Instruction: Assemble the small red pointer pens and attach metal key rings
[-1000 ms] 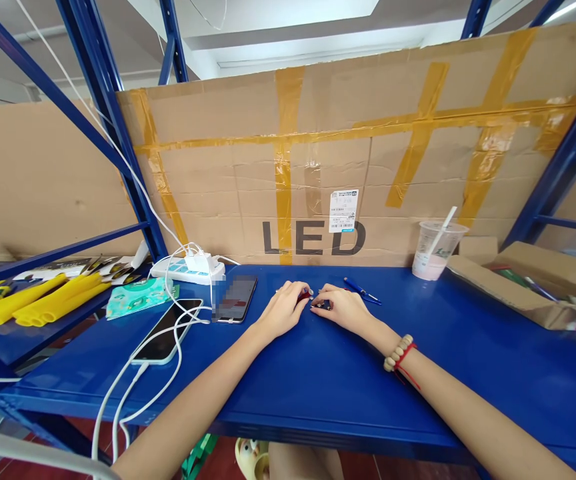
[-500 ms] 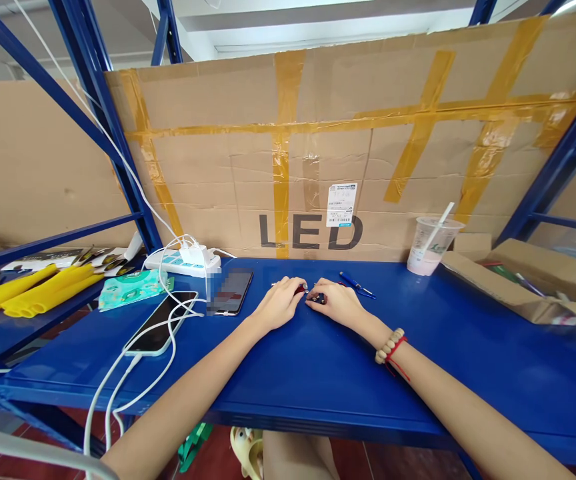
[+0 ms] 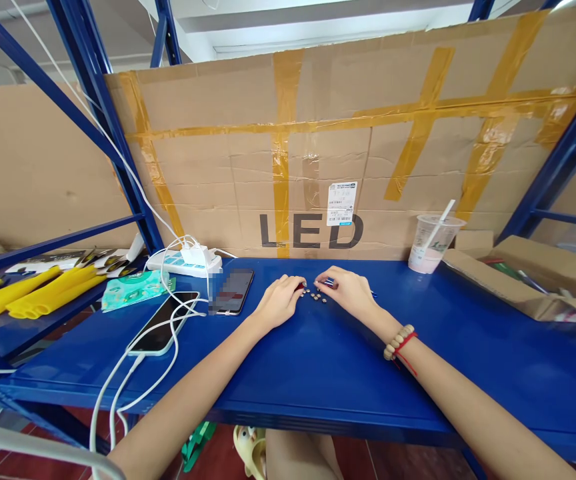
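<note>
My left hand [image 3: 279, 301] rests on the blue shelf [image 3: 328, 360], fingers curled round a small red object [image 3: 300, 287] that shows at its fingertips. My right hand [image 3: 348, 293] lies just to its right, fingers pinched on a thin blue pen-like tool [image 3: 329, 283]. Between the two hands several tiny round metal pieces [image 3: 317, 295] lie loose on the shelf. A bead bracelet with a red cord [image 3: 399, 341] sits on my right wrist.
Two phones [image 3: 165, 322] [image 3: 231, 291] with white cables lie at the left, by a power strip [image 3: 185, 262] and a green packet [image 3: 135, 289]. Yellow tubes [image 3: 33, 298] sit on the left shelf. A plastic cup with straw [image 3: 433, 243] and an open cardboard box [image 3: 533, 283] stand right. Taped cardboard [image 3: 318, 153] forms the back wall.
My right hand moved slightly right and back, away from the left, uncovering the small metal pieces between the hands. The left hand stayed in place.
</note>
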Tool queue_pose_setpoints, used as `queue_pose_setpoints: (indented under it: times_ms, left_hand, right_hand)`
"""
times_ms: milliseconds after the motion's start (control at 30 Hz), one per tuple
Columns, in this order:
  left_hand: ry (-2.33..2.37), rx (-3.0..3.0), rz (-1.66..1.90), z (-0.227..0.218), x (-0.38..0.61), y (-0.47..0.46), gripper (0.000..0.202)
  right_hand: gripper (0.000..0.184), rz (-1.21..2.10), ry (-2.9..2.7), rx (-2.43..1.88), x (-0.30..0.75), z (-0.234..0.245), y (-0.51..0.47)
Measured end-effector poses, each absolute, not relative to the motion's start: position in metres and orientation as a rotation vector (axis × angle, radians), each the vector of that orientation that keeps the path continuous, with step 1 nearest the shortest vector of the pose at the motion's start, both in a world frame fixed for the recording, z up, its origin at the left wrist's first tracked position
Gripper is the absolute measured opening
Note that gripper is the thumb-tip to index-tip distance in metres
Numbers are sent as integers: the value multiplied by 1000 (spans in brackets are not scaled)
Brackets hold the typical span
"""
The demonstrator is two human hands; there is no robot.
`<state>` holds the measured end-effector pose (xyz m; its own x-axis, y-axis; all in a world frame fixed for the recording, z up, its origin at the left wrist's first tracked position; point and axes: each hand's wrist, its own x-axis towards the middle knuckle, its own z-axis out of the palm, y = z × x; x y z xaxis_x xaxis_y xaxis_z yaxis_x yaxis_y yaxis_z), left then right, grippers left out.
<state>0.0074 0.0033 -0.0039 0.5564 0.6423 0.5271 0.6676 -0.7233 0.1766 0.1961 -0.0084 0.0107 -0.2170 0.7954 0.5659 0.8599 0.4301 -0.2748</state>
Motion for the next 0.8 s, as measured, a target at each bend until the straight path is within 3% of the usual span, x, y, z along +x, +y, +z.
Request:
queue_pose_setpoints:
  times_ms: [133, 433, 800]
  left_hand:
    - [-1126, -2736, -896, -3, 8, 3, 22]
    - [-1094, -2727, -928, -2, 8, 2, 24]
    - [-1036, -2747, -867, -4, 5, 4, 24]
  right_hand:
    - [16, -116, -1843, -1257, 192, 14, -13]
    - [19, 41, -1962, -1050, 181, 7, -12]
    - [21, 84, -2135, -1179, 180, 12, -20]
